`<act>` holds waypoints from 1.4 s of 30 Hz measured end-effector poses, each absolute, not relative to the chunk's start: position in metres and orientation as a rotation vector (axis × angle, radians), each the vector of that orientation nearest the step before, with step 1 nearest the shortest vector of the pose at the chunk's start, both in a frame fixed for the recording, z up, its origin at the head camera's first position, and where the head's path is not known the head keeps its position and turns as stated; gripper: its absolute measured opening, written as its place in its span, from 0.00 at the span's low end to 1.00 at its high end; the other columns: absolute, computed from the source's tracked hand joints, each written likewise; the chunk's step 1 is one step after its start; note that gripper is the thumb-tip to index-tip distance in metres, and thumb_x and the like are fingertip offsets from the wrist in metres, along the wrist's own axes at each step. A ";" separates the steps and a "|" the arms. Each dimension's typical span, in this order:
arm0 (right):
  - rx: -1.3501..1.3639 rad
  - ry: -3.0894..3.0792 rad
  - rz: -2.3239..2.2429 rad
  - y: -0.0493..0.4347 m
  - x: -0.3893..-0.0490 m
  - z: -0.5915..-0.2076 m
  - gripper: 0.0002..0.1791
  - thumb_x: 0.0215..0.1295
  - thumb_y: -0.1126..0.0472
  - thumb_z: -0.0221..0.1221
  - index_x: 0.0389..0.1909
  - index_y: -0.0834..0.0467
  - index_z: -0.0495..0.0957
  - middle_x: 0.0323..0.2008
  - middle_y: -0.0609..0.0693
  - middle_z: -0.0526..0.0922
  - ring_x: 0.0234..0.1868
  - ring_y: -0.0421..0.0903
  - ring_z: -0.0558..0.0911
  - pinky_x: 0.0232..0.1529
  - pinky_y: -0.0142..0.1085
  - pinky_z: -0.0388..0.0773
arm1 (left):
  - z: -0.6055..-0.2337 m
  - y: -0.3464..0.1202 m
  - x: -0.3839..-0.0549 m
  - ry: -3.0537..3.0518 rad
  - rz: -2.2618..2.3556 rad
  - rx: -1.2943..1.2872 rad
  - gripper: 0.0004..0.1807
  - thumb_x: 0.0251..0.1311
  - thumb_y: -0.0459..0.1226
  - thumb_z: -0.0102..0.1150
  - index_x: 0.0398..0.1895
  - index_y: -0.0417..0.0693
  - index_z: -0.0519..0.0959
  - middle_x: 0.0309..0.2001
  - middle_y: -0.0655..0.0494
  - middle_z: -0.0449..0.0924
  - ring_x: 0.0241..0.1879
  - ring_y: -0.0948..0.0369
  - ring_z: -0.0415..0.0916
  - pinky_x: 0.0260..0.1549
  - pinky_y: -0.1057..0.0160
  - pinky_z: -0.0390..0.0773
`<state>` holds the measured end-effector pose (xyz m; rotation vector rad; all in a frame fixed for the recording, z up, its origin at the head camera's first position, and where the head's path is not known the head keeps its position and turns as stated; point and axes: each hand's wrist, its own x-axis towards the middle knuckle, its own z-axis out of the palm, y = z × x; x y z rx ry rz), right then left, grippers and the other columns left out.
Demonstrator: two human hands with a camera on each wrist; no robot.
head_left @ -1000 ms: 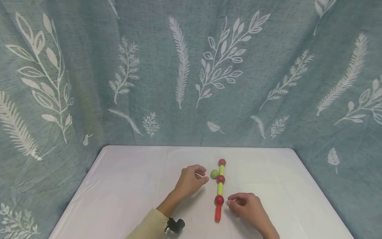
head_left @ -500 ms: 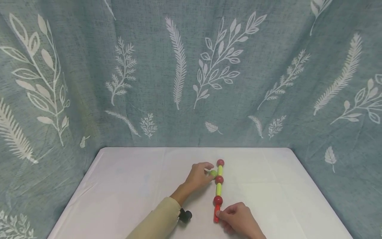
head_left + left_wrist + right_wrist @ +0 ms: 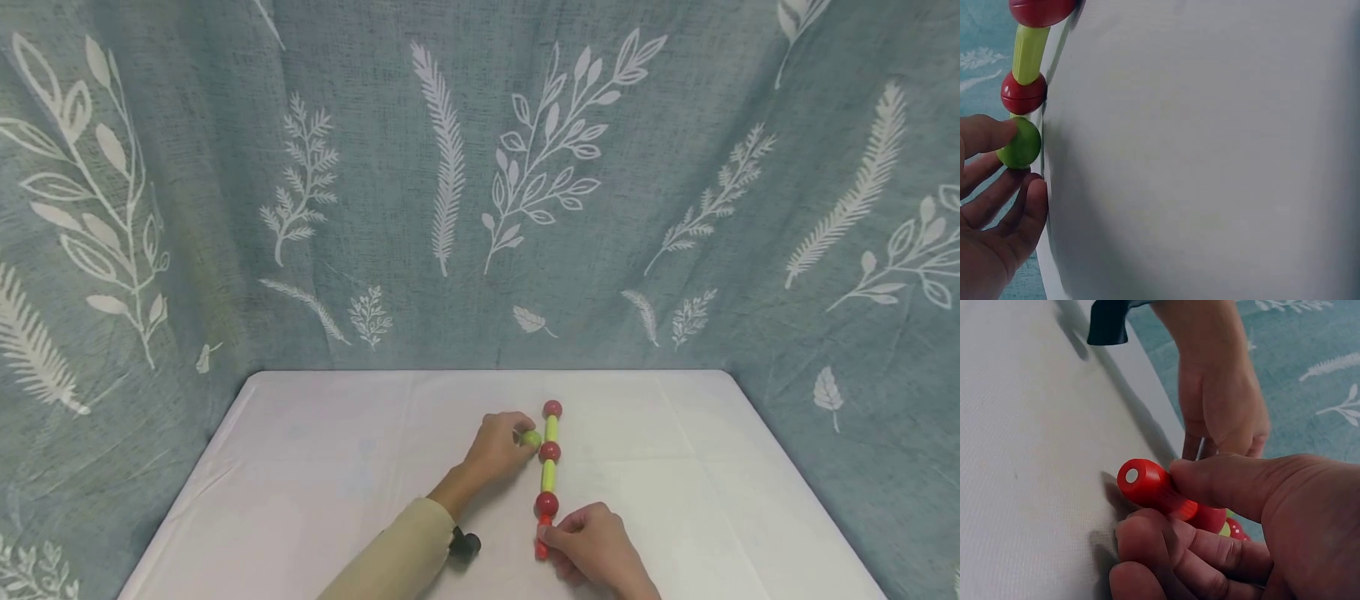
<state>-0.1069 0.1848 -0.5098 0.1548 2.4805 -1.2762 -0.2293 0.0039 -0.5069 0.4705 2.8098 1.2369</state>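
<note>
A line of red balls and yellow-green rods runs away from me in the head view: a near red ball, a rod, a middle red ball, another rod and a far red ball. At its near end is a red magnetic rod, pale at its end face in the right wrist view. My right hand pinches this rod between thumb and fingers. Beside the middle of the line, my left hand holds a green ball between thumb and fingers.
Everything lies on a white-covered table. A teal curtain with white leaf prints surrounds its back and sides. A black wrist camera juts from under the left sleeve.
My left hand has reached right and taken hold of the green ball, which has shifted slightly left. My right hand has come nearer to me and gripped the red rod.
</note>
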 end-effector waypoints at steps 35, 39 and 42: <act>0.148 2.485 -1.317 0.180 -0.107 -0.509 0.16 0.71 0.52 0.71 0.28 0.58 0.88 0.21 0.46 0.87 0.22 0.40 0.84 0.29 0.35 0.85 | -0.509 -0.022 -0.084 2.345 1.315 0.363 0.08 0.61 0.30 0.76 0.42 0.42 0.88 0.30 0.63 0.85 0.30 0.66 0.78 0.38 0.65 0.84; 0.149 2.485 -1.309 0.180 -0.107 -0.509 0.15 0.72 0.52 0.71 0.29 0.59 0.87 0.21 0.47 0.87 0.23 0.41 0.84 0.30 0.35 0.85 | -0.508 -0.017 -0.086 2.385 1.309 0.367 0.09 0.60 0.30 0.77 0.41 0.43 0.87 0.30 0.63 0.84 0.29 0.65 0.77 0.36 0.65 0.84; 0.152 2.481 -1.309 0.179 -0.107 -0.509 0.15 0.72 0.52 0.71 0.30 0.59 0.88 0.21 0.47 0.88 0.23 0.41 0.84 0.30 0.35 0.85 | -0.507 -0.015 -0.088 2.418 1.295 0.379 0.09 0.59 0.31 0.77 0.41 0.44 0.86 0.30 0.63 0.83 0.29 0.66 0.76 0.36 0.66 0.83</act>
